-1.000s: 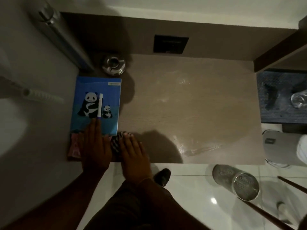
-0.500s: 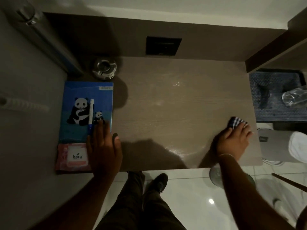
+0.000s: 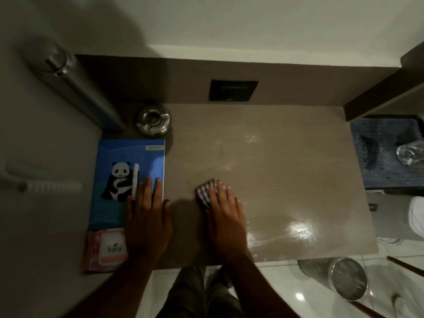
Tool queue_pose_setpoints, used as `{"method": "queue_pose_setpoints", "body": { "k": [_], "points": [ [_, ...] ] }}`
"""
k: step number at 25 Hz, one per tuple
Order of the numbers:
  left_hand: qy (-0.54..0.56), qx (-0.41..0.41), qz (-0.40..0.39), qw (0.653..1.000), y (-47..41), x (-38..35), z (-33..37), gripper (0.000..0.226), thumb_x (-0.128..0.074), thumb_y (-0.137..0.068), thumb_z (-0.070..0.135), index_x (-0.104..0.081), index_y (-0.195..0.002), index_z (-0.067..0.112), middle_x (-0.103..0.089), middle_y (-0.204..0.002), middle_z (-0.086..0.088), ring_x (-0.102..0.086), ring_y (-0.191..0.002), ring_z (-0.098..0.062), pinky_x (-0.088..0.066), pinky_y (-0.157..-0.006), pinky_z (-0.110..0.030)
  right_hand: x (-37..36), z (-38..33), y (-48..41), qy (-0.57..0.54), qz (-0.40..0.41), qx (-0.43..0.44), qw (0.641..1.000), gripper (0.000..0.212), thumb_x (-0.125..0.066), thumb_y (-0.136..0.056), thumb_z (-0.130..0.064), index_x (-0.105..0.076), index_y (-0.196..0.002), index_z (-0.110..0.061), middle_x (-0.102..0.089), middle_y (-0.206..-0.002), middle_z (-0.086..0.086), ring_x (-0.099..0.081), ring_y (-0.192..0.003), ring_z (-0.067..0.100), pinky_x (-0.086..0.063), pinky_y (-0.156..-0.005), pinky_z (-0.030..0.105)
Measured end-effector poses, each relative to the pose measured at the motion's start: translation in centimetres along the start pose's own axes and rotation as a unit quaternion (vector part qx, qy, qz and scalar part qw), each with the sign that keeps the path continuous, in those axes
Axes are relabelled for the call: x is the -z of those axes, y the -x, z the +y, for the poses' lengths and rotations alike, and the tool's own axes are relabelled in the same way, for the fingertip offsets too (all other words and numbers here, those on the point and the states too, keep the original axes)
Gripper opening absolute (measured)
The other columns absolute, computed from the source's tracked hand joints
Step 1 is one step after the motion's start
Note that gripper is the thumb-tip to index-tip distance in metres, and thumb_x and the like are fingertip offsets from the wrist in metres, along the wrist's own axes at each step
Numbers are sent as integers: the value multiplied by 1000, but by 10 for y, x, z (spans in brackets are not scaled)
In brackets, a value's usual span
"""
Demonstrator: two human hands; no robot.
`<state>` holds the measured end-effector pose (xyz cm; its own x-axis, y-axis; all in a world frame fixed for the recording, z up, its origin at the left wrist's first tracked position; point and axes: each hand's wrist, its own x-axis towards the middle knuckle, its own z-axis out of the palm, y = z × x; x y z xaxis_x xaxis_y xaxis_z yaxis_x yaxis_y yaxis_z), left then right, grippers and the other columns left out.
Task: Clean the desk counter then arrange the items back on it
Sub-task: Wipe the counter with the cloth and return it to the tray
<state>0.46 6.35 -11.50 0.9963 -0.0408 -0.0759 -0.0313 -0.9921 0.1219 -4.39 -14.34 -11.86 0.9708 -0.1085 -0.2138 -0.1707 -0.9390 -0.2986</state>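
Note:
My right hand (image 3: 226, 216) presses a dark checked cloth (image 3: 204, 191) flat on the brown desk counter (image 3: 286, 175), a little left of its middle. My left hand (image 3: 148, 216) lies flat, fingers spread, on the lower right corner of a blue panda notebook (image 3: 119, 180) at the counter's left end. A white pen (image 3: 135, 177) rests on the notebook beside my fingertips. A pink wipes pack (image 3: 107, 249) sits below the notebook at the front edge. A round metal ashtray (image 3: 153, 120) stands behind the notebook. Wet streaks shine on the counter's right front.
A tall steel bottle (image 3: 68, 74) stands at the back left corner. A black socket plate (image 3: 232, 90) is on the back panel. A dark mat (image 3: 376, 154) with a glass (image 3: 410, 152) lies right of the counter. A mesh bin (image 3: 339, 276) stands on the floor.
My right hand swept the cloth from the left front out to the counter's right end, then back to left of centre. My left hand stayed on the notebook's corner.

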Motion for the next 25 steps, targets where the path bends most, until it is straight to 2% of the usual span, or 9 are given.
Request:
{"method": "queue_pose_setpoints", "body": {
  "k": [5,8,11,13,17,19,21,23,25],
  "points": [
    [-10,-18,-1,1000,2,-5,-5,67,-31,-103,47,-14,-161,20,-10,-171,-6,-11,-158,-26,-16,-125,-56,51,116,23,-3,34,-209,977,64,-28,-107,-39,-29,-166,-14,-25,-174,12,-20,-163,32,-27,-128,53],
    [-24,-20,-21,999,-2,-2,-5,67,-28,-103,47,-12,-162,20,-10,-171,-10,-11,-158,-29,-16,-125,-56,80,155,-29,-24,64,-306,950,61,-30,-112,-33,-22,-167,-9,-19,-175,16,-14,-163,38,-21,-130,55],
    [-36,-18,-23,999,-2,0,-2,65,-27,-103,46,-14,-161,20,-14,-170,-12,-13,-158,-31,-15,-125,-56,94,147,-109,-40,90,-350,932,63,-34,-112,-32,-17,-169,-10,-12,-177,17,-9,-164,38,-14,-132,51],
    [-40,-13,-32,999,-1,0,-2,64,-27,-102,44,-16,-161,19,-16,-169,-13,-14,-157,-32,-14,-125,-58,86,109,-153,-34,87,-292,952,64,-32,-112,-33,-13,-169,-13,-9,-178,13,-7,-165,34,-11,-134,49],
    [-50,-43,-53,996,-6,8,8,69,-32,-97,37,-20,-160,12,-16,-169,-15,-14,-157,-33,-16,-126,-56,50,-2,-181,-34,57,-70,995,63,-38,-109,-34,-23,-168,-17,-18,-176,9,-13,-164,30,-17,-133,52],
    [-39,-54,-66,996,-13,12,20,72,-33,-96,35,-16,-160,8,-13,-169,-16,-13,-157,-33,-18,-126,-54,31,-32,-157,-21,25,56,998,61,-40,-108,-35,-32,-165,-16,-26,-174,11,-19,-163,31,-22,-131,53],
    [-4,-28,-69,997,-21,13,32,71,-30,-98,37,-12,-160,7,-9,-170,-15,-10,-158,-31,-18,-126,-53,23,-20,-126,3,7,145,989,59,-39,-109,-38,-37,-164,-17,-32,-172,9,-26,-161,29,-26,-130,52],
    [18,5,-75,997,-27,14,39,72,-27,-100,41,-10,-160,7,-8,-170,-14,-10,-158,-30,-18,-126,-53,31,23,-105,-1,-3,139,990,60,-37,-107,-43,-39,-162,-20,-35,-171,9,-30,-160,29,-28,-129,51],
    [27,26,-86,996,-30,11,41,74,-25,-100,46,-6,-161,8,-5,-170,-12,-8,-158,-30,-18,-126,-54,50,87,-90,-10,3,39,999,63,-34,-106,-45,-37,-163,-18,-34,-171,11,-31,-159,31,-28,-129,51]
  ]
}}
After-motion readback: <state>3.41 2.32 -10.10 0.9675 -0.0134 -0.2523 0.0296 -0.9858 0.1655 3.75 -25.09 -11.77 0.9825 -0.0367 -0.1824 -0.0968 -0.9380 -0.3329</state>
